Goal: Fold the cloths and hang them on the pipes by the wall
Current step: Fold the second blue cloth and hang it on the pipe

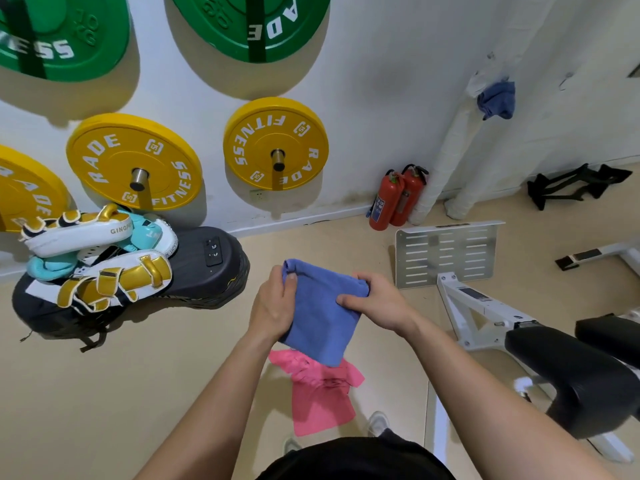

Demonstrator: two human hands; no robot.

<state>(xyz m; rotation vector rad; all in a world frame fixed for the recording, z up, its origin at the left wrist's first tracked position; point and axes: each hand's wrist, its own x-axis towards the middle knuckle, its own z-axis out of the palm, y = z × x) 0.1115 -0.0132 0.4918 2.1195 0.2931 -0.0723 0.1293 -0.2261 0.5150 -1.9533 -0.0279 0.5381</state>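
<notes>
both hands, left hand (pixel 273 306) and right hand (pixel 374 299), pinch the top edge of the blue cloth (pixel 322 320) in a closed grip, letting it hang to fold flat. a pink cloth (pixel 318 396) waits on the floor below; another blue one (pixel 497 98) drapes the wall pipe (pixel 446 150)

Beige floor (pixel 145 393), seen from above. Lower centre: a crumpled pink cloth (pixel 320 396) lying flat on it. Left of frame: a dark padded base (pixel 207 268) resting on the floor, piled with gold-and-white pads (pixel 114 282). Upper right, at the wall's foot: two red fire extinguishers (pixel 394 199) standing upright, touching each other. Right: a white bench frame (pixel 474 306) and a perforated metal plate (pixel 446 252).
</notes>
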